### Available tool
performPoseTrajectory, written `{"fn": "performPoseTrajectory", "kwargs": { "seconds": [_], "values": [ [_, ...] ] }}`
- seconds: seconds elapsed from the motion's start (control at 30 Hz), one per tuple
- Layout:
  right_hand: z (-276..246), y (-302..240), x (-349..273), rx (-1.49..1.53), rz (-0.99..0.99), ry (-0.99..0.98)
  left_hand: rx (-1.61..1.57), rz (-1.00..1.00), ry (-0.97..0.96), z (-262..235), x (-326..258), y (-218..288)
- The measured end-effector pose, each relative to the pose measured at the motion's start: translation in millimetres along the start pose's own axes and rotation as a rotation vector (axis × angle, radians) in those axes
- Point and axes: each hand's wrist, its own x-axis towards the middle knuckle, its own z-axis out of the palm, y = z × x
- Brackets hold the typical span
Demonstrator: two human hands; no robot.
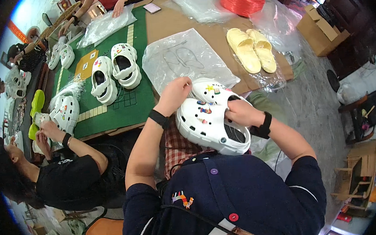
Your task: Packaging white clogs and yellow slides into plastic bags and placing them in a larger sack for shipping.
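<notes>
In front of my chest is a pair of white clogs, side by side. Colourful charms dot the near clog (197, 123) and the far clog (207, 89). My right hand (242, 113) closes on the pair where their openings meet, its fingers partly hidden inside. Beside the far clog's toe, my left hand (175, 95) is closed with fingertips together; what they pinch, if anything, I cannot make out. Just beyond lies a clear plastic bag (187, 58) with a loop shape showing on it, its near edge close to my left hand.
White clogs (126, 69) stand on the green mat (136, 108). Yellow slippers (244, 51) lie on plastic at right, below a red twine roll (243, 0). A co-worker (69, 177) handles a clog at left; another person's hand (120, 5) touches plastic bags at the far side.
</notes>
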Motion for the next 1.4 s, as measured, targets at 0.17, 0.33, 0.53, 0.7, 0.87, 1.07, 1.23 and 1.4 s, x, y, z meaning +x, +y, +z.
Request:
{"fn": "performPoseTrajectory", "kwargs": {
  "seconds": [0.17, 0.33, 0.53, 0.7, 0.87, 1.07, 1.23, 1.4],
  "values": [
    [0.7, 16.7, 10.1, 0.022, 0.099, 0.224, 0.111, 0.081, -0.037, -19.9, -9.1, 12.0],
    [1.7, 3.6, 15.1, 0.223, 0.25, 0.396, 0.322, 0.181, 0.188, -5.1, -25.2, 15.5],
    [24.3, 17.2, 19.6, 0.148, 0.331, 0.525, 0.256, -0.336, 0.2, 24.1, -49.5, -7.5],
    [19.1, 0.8, 26.1, 0.005, 0.307, 0.466, 0.367, 0.092, 0.252, 22.8, -43.1, 24.9],
    [19.7, 26.8, 54.2, 0.101, 0.219, 0.448, 0.411, 0.294, 0.205, 8.8, -44.7, 29.7],
    [26.2, 29.9, 74.3, 0.162, 0.286, 0.576, 0.359, 0.072, 0.282, 17.1, -58.3, 21.1],
    [26.7, 3.2, 70.4, 0.111, 0.213, 0.402, 0.196, -0.02, 0.337, 18.8, -65.1, 0.1],
    [21.2, 8.2, 73.3, 0.124, 0.303, 0.527, 0.125, -0.042, 0.292, 27.1, -88.9, -7.7]
  ]
}}
